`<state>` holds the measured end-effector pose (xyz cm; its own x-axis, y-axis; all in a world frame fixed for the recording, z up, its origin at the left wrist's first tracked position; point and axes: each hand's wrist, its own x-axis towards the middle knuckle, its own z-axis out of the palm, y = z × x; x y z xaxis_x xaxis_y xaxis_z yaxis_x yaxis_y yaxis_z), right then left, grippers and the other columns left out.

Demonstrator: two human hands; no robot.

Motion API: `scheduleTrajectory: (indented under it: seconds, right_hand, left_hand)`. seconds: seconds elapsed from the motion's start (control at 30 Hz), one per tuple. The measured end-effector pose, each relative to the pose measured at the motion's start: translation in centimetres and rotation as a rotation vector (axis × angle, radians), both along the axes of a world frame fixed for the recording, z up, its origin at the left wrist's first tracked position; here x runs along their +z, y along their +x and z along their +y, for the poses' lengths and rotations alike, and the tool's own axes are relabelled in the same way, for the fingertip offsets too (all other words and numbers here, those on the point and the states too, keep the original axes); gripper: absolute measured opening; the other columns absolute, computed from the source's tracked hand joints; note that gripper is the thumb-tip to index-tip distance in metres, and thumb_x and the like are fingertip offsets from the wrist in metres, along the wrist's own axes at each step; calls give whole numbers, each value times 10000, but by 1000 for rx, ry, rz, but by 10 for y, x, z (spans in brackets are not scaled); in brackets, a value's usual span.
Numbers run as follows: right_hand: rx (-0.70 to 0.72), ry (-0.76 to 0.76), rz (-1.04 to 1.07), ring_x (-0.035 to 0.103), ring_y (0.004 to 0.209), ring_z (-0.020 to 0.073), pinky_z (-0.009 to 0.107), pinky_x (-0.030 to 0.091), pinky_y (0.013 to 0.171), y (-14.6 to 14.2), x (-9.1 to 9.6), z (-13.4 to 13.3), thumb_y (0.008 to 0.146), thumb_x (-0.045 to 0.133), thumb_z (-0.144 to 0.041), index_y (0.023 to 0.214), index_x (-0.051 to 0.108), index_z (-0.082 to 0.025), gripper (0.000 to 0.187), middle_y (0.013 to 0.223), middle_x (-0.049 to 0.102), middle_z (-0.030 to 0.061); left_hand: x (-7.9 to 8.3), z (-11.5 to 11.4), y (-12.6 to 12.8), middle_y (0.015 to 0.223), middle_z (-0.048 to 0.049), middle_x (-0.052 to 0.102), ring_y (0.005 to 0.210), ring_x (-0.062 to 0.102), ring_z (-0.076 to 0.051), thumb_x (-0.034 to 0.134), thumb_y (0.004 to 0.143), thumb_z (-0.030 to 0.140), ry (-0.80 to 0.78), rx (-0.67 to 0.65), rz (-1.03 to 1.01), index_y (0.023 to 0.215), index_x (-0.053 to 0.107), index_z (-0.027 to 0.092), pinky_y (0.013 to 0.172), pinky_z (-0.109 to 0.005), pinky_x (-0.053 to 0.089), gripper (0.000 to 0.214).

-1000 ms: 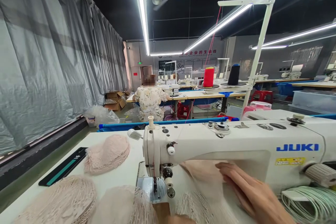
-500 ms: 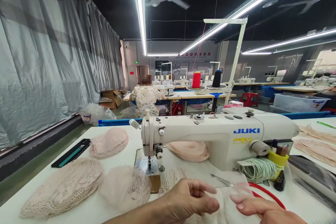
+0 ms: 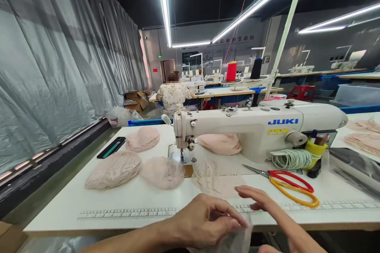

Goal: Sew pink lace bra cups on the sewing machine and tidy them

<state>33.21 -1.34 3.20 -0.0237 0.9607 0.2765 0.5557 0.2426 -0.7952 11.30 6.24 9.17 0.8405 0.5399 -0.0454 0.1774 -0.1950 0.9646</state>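
My left hand is near the table's front edge, its thumb and fingers pinched on a thin sheer piece of fabric that hangs below them. Just to the right, my right hand has its fingers stretched out and apart, with nothing between them. Beyond the hands lie a pale lace piece and a sheer lace-trimmed piece. Scissors with red and yellow handles rest to the right, beyond my right hand. The lower part of the held fabric is cut off by the frame.
A white sewing machine stands across the table. Piles of lace cups and pink cups lie left, near a black case. A printed ruler runs along the front. Coiled cord and a yellow holder sit right.
My view has tilted down, showing the table's front edge and ruler. Both hands are nearer that edge. The scissors, partly covered before, now show whole, and my right fingers have spread.
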Motion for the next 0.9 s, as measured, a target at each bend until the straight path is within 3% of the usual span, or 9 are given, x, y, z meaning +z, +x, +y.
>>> scheduleTrajectory:
  seconds: [0.03,0.07,0.13,0.23,0.3,0.37,0.5,0.67,0.9]
  right_hand:
    - [85,-99,23,514,1190,279,310,452,952,-10,4,3,639,779,-451,1287,524,-300,712,1331,545,60]
    - [155,-183,47,544,1142,271,309,453,939,-20,9,7,664,761,-456,1194,588,-281,584,1213,618,54]
    - [239,-258,81,608,856,215,262,488,770,-37,16,13,769,650,-499,837,646,-228,279,827,654,14]
    - [254,-293,124,393,528,121,208,344,492,-53,20,17,851,489,-574,622,499,-208,432,552,398,-54]
    - [227,-337,153,287,496,108,216,246,451,-60,20,18,865,451,-582,668,492,-214,419,544,305,-75]
    - [210,-337,122,291,503,114,224,235,464,-63,19,19,890,425,-538,715,505,-219,372,548,316,-76]
    - [217,-237,-110,414,573,137,227,324,543,-64,16,22,930,350,-438,736,488,-228,317,614,473,-44]
    - [199,-212,-251,435,559,142,233,315,530,-61,10,27,943,301,-448,724,457,-241,340,597,467,-50]
    - [218,-285,-234,420,558,141,225,328,521,-60,7,36,928,328,-465,691,450,-231,354,569,429,-48]
  left_hand:
    - [2,-3,-6,532,44,415,489,351,-69,500,819,274,28,9,11,957,703,92,469,-182,267,305]
    - [4,-5,-13,524,43,414,484,355,-71,491,822,262,39,25,20,967,707,90,469,-183,274,312]
    - [5,-8,-29,497,45,417,461,371,-73,470,834,250,29,74,38,984,706,87,466,-183,291,324]
    - [-1,-7,-48,588,7,529,523,452,-81,480,833,241,63,168,62,947,717,108,508,-179,338,294]
    - [-11,-4,-53,753,-27,595,633,501,-93,581,787,275,71,209,59,939,715,121,565,-180,367,255]
    - [-24,-2,-51,794,-26,606,669,514,-100,689,704,315,-50,186,30,1015,687,121,609,-191,391,367]
    - [-41,1,-39,522,43,503,475,435,-72,594,733,264,-269,134,86,1033,675,95,492,-178,343,354]
    - [-39,3,-42,481,54,455,429,409,-60,489,688,138,-276,110,130,943,708,90,427,-155,298,339]
    - [-41,3,-51,500,50,485,449,419,-70,481,680,148,-266,157,197,880,702,119,444,-156,322,299]
